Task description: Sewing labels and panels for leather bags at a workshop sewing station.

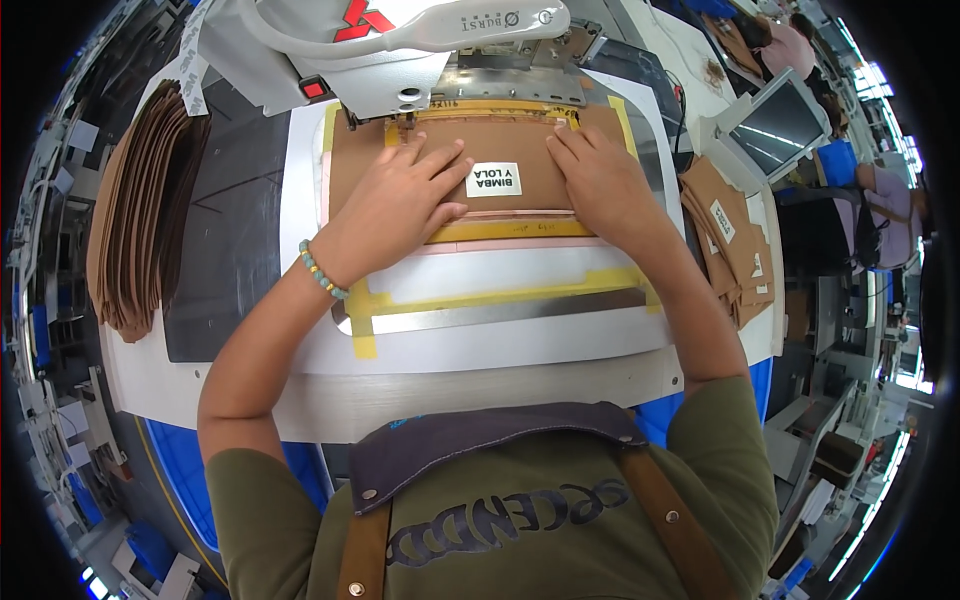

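A flat brown panel [515, 150] with a white printed label [493, 179] on it lies under a sewing machine [350, 75]. The label reads upside down from my side. My left hand [395, 200] rests flat on the panel's left part, fingers spread, with the fingertips near the machine's foot. On the right part my right hand [608, 185] lies with fingers stretched out, its fingertips by the far yellow strip. Yellow strips [520, 230] run along the panel's near and far sides. Neither hand grips anything.
A thick stack of folded brown panels [140, 210] stands at the left. More labelled brown panels [722, 225] are piled at the right, below a small screen [780, 122]. A white sheet with yellow tape [500, 292] covers the near table. Other people sit farther off at the right.
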The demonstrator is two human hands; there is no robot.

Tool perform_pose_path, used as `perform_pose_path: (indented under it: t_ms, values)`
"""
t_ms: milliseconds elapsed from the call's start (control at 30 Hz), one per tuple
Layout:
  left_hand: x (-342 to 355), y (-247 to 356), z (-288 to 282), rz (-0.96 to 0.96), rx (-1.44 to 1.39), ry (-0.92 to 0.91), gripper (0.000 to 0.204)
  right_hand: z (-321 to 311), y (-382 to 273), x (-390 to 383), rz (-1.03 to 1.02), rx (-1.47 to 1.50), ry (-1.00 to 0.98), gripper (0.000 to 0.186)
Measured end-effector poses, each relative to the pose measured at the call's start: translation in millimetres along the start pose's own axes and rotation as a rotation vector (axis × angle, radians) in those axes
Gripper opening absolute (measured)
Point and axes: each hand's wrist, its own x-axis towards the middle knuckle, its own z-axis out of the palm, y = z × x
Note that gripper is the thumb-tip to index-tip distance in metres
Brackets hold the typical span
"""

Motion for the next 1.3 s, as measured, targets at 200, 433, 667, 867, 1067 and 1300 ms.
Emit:
perform_pose_path:
  t_ms: [200,433,667,867,1067,1300]
  values:
    - [-1,1,1,-0.001,0.003,0.015,0.053,-1,1,2,-0.009,0.010,-0.003,0.031]
    - [-3,2,3,-0.018,0.016,0.034,0.051,0,0,6,-0.002,0.011,-0.057,0.031]
    - [-2,7,0,-0.125,0.023,0.021,0.046,1,-7,13,-0.092,-0.003,0.054,0.031]
    - [-4,7,-1,-0.109,-0.093,0.049,0.043,6,-21,28,-0.046,0.047,-0.114,0.045]
    - [-6,3,2,-0.056,-0.064,0.065,0.043,17,-33,41,-0.142,0.065,0.062,0.026]
    - [-11,-3,2,-0.074,-0.064,0.072,0.043,23,-49,54,-0.168,0.064,0.107,0.023]
